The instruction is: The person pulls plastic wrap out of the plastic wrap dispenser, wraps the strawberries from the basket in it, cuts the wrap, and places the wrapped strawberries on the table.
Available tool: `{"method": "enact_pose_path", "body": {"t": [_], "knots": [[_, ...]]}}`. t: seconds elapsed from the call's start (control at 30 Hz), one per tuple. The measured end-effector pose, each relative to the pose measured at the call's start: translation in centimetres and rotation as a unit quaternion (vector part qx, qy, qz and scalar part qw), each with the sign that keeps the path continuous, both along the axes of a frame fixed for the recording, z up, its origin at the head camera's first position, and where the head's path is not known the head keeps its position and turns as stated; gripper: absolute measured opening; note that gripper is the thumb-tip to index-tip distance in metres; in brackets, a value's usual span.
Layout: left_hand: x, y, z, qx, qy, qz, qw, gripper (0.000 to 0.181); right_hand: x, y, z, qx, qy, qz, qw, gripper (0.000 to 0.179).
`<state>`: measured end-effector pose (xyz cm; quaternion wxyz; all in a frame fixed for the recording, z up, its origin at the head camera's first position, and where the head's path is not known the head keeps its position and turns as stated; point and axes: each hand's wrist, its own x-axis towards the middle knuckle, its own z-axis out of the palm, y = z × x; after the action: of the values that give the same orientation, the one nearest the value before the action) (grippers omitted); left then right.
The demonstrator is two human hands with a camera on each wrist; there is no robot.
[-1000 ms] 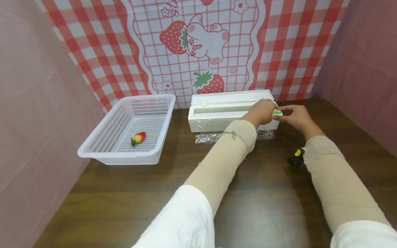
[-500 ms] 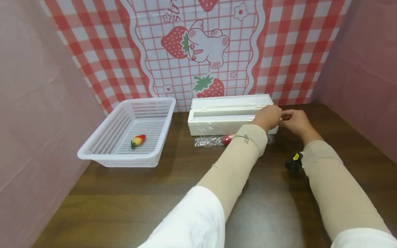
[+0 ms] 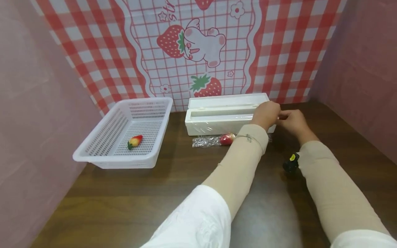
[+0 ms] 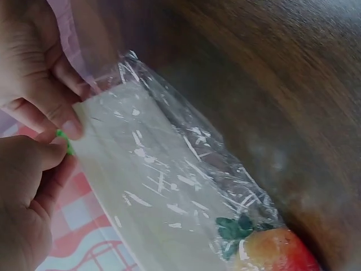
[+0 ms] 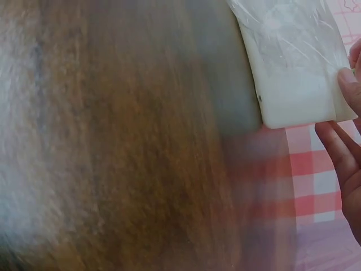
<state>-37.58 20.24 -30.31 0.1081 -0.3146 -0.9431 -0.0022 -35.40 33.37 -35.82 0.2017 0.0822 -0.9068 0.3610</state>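
Note:
A white cling film box (image 3: 223, 126) stands open-topped at the back of the table. Clear film (image 4: 192, 152) hangs down its front and lies on the table, with a red and yellow toy strawberry (image 3: 227, 138) on or under it; I cannot tell which. My left hand (image 3: 267, 113) is at the box's right end, pinching a small green slide cutter (image 4: 66, 142) between thumb and finger. My right hand (image 3: 293, 123) grips the same end corner, thumb (image 5: 351, 87) on the box face and a finger beneath. In the head view the cutter is hidden behind the hands.
On the left stands a white perforated basket (image 3: 114, 158) holding another toy strawberry (image 3: 135, 141). A black device with a yellow mark (image 3: 291, 163) sits at the right wrist. A checked cloth (image 3: 288, 51) hangs behind the box, and pink walls flank the table.
My left hand has shifted right to the box's end, and its arm now leaves the strawberry before the box in view. The green cutter has gone out of sight in the head view.

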Motion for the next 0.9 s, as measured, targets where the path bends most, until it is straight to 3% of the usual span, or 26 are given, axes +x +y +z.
{"method": "enact_pose_path", "body": {"t": [0.5, 0.9], "knots": [[-0.8, -1.9, -1.1, 0.023, 0.002, 0.000, 0.9997, 0.015, 0.2, -0.7, -0.6, -0.007, -0.021, -0.011, 0.9997, 0.039], [-1.4, -2.3, -0.4, 0.048, -0.014, -0.002, 0.9988, 0.019, 0.1, -0.6, 0.4, 0.002, -0.039, -0.020, 0.9990, 0.044]]}}
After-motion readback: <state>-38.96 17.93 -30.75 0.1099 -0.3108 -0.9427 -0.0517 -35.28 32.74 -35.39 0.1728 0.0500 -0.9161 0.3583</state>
